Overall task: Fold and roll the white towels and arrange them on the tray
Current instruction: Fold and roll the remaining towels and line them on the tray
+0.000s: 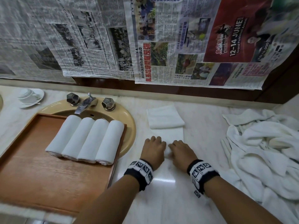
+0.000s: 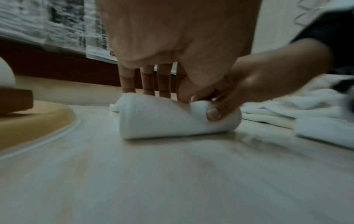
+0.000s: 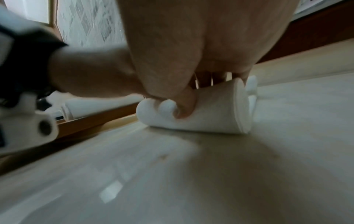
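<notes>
A narrow folded white towel (image 1: 168,134) lies on the marble counter, and its near end is wound into a short roll (image 2: 162,121) (image 3: 214,113). My left hand (image 1: 153,143) (image 2: 162,94) grips the roll's left part, fingers behind it and thumb in front. Beside it, my right hand (image 1: 178,147) (image 3: 195,94) grips the right part, its thumb pressed into the roll's near side. The wooden tray (image 1: 40,167) on the left carries several rolled white towels (image 1: 85,139) side by side. Another folded towel (image 1: 165,116) lies just beyond the one I hold.
A heap of loose white towels (image 1: 262,151) fills the counter's right side. The tray rests partly over a beige sink (image 1: 129,120) with a metal faucet (image 1: 84,105). A white cup and saucer (image 1: 30,96) stand at the far left. Newspaper (image 1: 145,38) covers the wall behind.
</notes>
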`<state>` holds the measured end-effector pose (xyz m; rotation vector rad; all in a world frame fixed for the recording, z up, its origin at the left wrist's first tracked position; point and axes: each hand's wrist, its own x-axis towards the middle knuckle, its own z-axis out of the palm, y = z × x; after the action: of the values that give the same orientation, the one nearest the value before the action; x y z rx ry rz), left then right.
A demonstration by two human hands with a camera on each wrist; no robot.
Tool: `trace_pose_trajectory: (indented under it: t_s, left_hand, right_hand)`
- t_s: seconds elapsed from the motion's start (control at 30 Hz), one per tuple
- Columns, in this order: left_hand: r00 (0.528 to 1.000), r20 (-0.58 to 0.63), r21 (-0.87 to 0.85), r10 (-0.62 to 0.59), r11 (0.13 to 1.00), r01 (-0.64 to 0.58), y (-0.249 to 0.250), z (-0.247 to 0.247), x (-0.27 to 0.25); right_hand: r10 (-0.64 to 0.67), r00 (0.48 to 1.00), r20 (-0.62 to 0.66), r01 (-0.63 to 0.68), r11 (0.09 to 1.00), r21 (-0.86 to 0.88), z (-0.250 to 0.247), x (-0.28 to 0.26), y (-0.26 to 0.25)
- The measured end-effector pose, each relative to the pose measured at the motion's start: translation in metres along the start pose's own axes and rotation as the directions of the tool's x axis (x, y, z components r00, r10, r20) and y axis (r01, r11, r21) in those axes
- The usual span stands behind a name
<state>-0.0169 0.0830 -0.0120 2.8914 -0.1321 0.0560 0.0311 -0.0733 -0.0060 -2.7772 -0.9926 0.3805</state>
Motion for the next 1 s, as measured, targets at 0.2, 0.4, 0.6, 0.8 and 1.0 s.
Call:
trace_pose_trajectory:
  t_s: [0.2, 0.4, 0.6, 0.8, 1.0]
  left_hand:
    - [0.982, 0.108, -0.027, 0.155, 0.988, -0.153, 0.004, 0.023, -0.071]
    - [0.966, 0.205, -0.047, 0.155, 0.988, -0.149, 0.001, 0.008, -0.073]
    - [0.917, 0.399, 0.002, -0.014, 1.000, 0.014, 0.008, -0.014, -0.037]
    - [0.988, 0.138, 0.026, -0.061, 0.998, 0.058, 0.013, -0.002, -0.048]
    - [0.996, 0.056, 0.053, 0.063, 0.996, -0.066, 0.019, 0.011, -0.062]
  right_hand:
    - [0.009, 0.918, 0.397, -0.107, 0.969, 0.223, -0.016, -0.024, -0.012]
    - [0.081, 0.997, 0.002, -0.078, 0.952, 0.295, 0.014, -0.064, -0.028]
    - [-0.175, 0.943, -0.282, 0.161, 0.984, -0.073, 0.046, -0.086, -0.036]
    - [-0.001, 0.999, -0.042, 0.003, 0.999, 0.047, 0.017, -0.058, -0.029]
    - [0.168, 0.948, 0.269, -0.207, 0.970, 0.126, -0.017, -0.017, -0.020]
